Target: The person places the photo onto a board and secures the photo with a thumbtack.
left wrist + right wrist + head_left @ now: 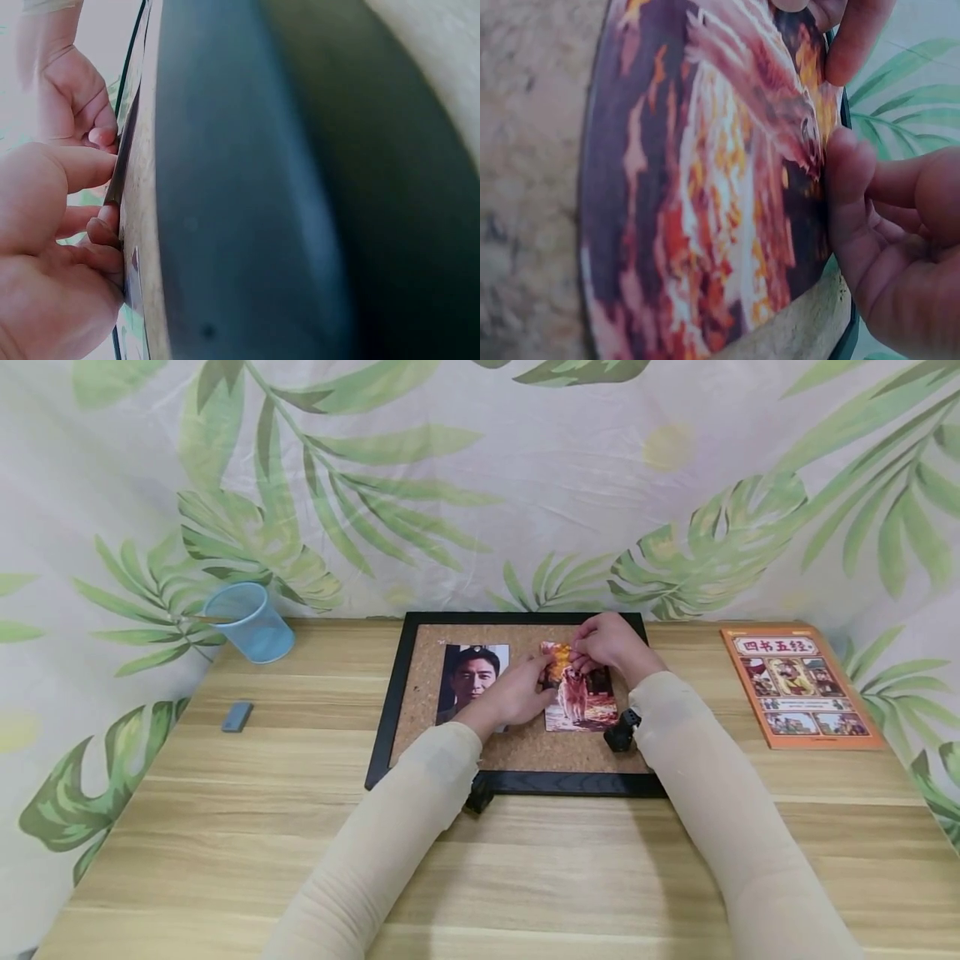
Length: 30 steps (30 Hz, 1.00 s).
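A photo of a golden dog lies against the cork board, right of a portrait photo. My left hand pinches the dog photo's left edge; in the left wrist view the photo tilts slightly off the cork between its fingertips. My right hand reaches over the upper right of the dog photo, with curled fingers meeting at its top edge. In the right wrist view, that hand's fingertips touch the photo's far edge. Whether they also hold something small is hidden.
The board's black frame lies near the back of the wooden table. At the left are a blue mesh cup and a small grey-blue block. An orange book lies at the right, and a leaf-patterned cloth hangs behind.
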Available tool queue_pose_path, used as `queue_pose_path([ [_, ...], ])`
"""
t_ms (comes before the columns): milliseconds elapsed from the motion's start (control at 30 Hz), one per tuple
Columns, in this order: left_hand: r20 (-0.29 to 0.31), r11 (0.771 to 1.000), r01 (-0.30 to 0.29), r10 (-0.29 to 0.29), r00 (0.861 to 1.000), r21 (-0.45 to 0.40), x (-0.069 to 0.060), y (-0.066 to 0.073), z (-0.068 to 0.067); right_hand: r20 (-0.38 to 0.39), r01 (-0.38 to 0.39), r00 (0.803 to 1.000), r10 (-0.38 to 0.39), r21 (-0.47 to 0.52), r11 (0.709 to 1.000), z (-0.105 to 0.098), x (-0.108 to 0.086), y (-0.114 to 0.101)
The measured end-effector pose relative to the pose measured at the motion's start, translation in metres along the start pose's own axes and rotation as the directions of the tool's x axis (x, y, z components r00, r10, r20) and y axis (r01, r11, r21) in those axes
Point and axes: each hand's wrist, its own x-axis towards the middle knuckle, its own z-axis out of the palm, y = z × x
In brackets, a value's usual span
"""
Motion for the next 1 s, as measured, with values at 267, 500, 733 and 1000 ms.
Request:
queue_pose_path([
  [267, -0.01, 1.0, -0.019, 0.019, 1.0, -0.002, 0.013, -0.011, 0.012, -0.02, -0.067, 0.998, 0.066, -0.07, 0.995, -0.004, -0.001, -0.002],
  [500, -0.016, 1.0, -0.013, 0.013, 1.0, 0.028, 0.014, -0.015, 0.013, -0.014, -0.059, 0.998, 0.058, -0.09, 0.994, -0.004, 0.002, 0.001],
  [733, -0.052, 1.0, -0.018, 0.02, 0.998, 0.025, 0.007, -0.011, 0.011, -0.028, -0.059, 0.998, 0.056, -0.141, 0.988, -0.005, 0.002, 0.0],
  [1000, -0.107, 0.999, -0.006, 0.01, 0.994, 0.034, -0.014, 0.013, 0.001, -0.044, -0.097, 0.995, 0.093, -0.118, 0.988, -0.009, -0.002, 0.007],
])
